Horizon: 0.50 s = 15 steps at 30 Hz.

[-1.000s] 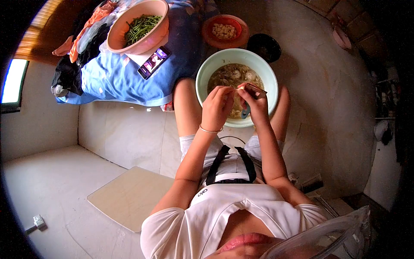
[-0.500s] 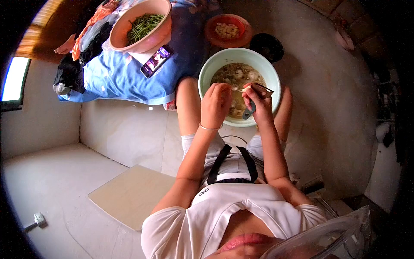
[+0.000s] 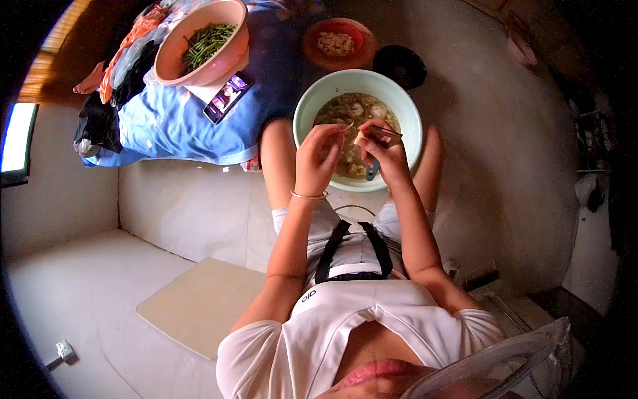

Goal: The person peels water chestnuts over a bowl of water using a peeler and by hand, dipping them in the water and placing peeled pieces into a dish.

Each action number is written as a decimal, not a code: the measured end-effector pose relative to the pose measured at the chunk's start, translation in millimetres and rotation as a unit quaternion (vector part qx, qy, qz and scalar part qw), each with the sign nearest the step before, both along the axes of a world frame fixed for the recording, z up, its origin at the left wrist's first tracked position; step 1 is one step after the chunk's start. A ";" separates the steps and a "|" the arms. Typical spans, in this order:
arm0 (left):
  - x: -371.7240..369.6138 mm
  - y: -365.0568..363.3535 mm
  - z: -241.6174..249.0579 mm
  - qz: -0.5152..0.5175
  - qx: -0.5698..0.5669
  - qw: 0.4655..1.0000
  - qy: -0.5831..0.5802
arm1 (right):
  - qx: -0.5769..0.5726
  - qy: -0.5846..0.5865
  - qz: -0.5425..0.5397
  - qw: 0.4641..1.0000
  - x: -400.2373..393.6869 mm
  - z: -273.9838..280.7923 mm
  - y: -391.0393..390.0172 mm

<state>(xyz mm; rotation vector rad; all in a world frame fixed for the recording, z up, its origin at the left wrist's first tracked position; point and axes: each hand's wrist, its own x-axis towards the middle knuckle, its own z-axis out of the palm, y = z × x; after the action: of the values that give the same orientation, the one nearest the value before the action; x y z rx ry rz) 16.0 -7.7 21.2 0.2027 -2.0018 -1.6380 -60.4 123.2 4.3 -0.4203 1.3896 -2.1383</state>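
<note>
My left hand (image 3: 319, 156) is over the near left of a pale green basin (image 3: 417, 126), a thin pale strip of peel (image 3: 349, 125) at its fingertips. Opposite it, my right hand (image 3: 391, 156) grips a small bladed tool with a grey-green handle (image 3: 373, 170); whether it is a knife or a peeler is not clear. A small pale piece, like a garlic clove (image 3: 359, 138), is pinched in the same hand. Cloudy water with pale pieces and scraps (image 3: 345, 106) fills the lower basin. The basin stands between my knees.
Behind the basin are a red bowl of pale cloves (image 3: 335, 44) and a black bowl (image 3: 399, 66). On the blue cloth (image 3: 173, 126) at left rest a pink basin of green beans (image 3: 209, 46) and a phone (image 3: 228, 97). A beige board (image 3: 206, 306) lies on the floor.
My hands have drawn slightly apart, and the left fingers have opened out a little with the strip. The whole view has shifted slightly left.
</note>
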 end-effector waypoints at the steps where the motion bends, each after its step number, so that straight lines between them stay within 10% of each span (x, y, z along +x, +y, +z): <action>1: 0.7 -0.8 1.6 -0.017 0.016 0.999 -0.025 | 0.000 -0.001 -0.001 1.000 0.0 -1.7 0.8; 15: 2.8 -3.2 1.8 -0.051 -0.053 0.997 -0.018 | 0.023 0.043 0.036 0.998 0.7 -8.0 2.7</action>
<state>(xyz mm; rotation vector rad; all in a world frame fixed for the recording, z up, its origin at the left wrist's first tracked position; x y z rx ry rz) 18.8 -10.9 22.9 0.0930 -2.1513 -1.5927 -59.7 125.9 -3.6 -0.5423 1.4470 -2.0467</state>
